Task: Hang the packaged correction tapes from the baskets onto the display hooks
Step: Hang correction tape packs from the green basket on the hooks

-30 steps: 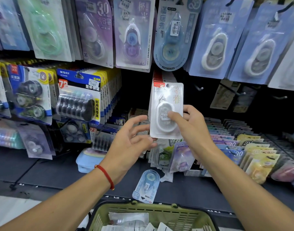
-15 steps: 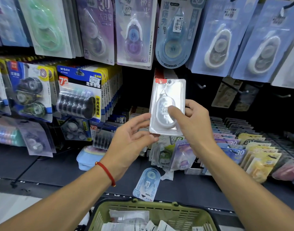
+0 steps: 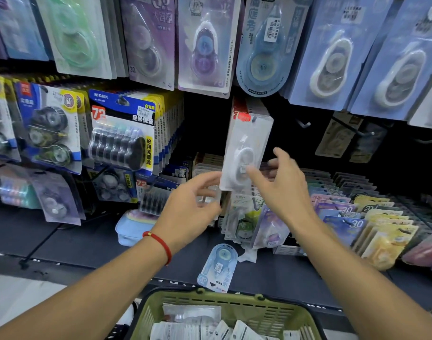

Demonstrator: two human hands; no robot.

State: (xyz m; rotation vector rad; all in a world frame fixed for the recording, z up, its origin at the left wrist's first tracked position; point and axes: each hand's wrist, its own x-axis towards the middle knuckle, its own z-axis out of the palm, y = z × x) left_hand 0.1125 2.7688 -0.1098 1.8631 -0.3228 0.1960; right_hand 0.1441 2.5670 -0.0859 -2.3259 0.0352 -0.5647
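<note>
Right hand (image 3: 281, 185) fingers loosely touch our clear correction-tape blister pack (image 3: 246, 153) at the hook row; left hand (image 3: 192, 204) open below. Light, stiff, slick: we pinch its edges.

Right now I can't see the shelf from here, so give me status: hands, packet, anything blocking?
Left hand open under clear packet. Right hand open, thumb touching it. Packet's top up at filled hook. Nothing blocking.

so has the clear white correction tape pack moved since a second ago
Yes. The clear white correction tape pack has gone up and back towards the blue teardrop pack hanging above.
</note>
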